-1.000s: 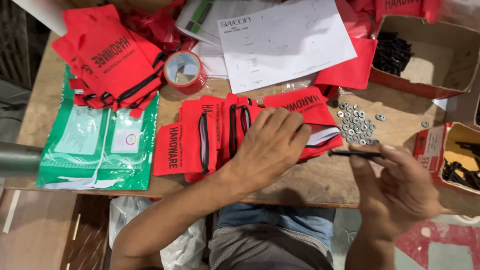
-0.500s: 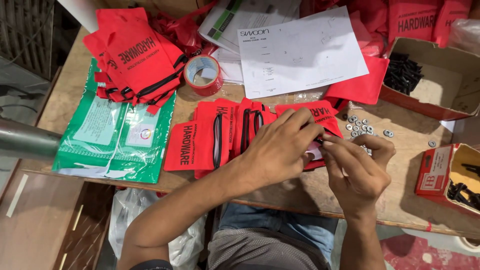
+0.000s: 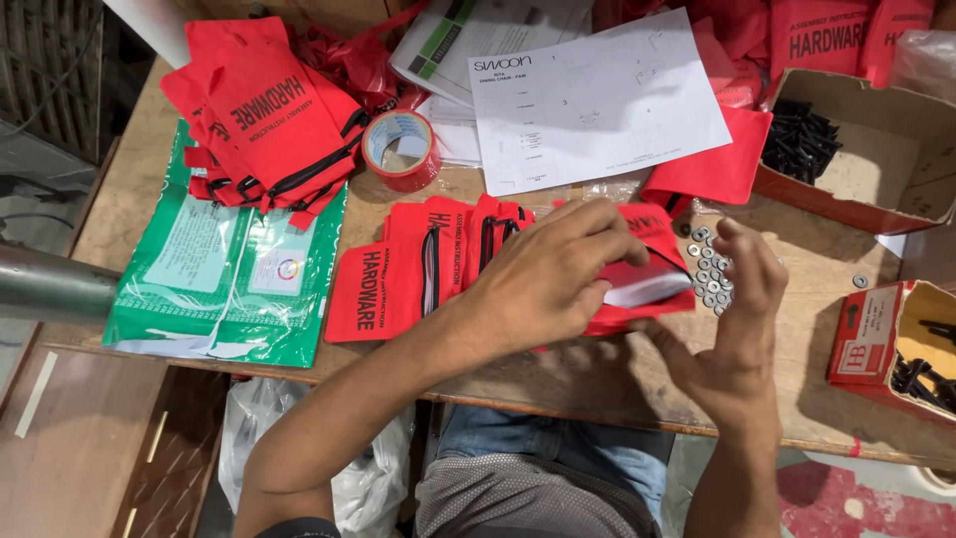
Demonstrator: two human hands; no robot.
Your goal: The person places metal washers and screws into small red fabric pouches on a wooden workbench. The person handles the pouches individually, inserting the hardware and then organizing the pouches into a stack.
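Two hands work at one red fabric zip pouch (image 3: 647,289) lying near the front edge of the worn wooden table (image 3: 597,379). The left hand (image 3: 553,274) presses down on the pouch, fingers curled and pinching its upper lip, holding the mouth open so that a pale lining or insert shows inside. The right hand (image 3: 732,319) stands just beside the opening, fingers spread and loosely bent, gripping nothing visible.

Step in hand, as judged: filling the pouch. The opening is narrow and the cloth limp, so anything entering it needs the lip held taut.

Just behind the right hand lies a scatter of small silver metal washers (image 3: 709,269), flat and ringed. Left of the pouch, more red zip pouches (image 3: 418,269) overlap in a row, with black zips. A further stack of red pouches (image 3: 269,130) rests on glossy green plastic bags (image 3: 224,289). A roll of red tape (image 3: 400,149), a white printed sheet (image 3: 597,100) and a cardboard box of black screws (image 3: 797,139) lie beyond.
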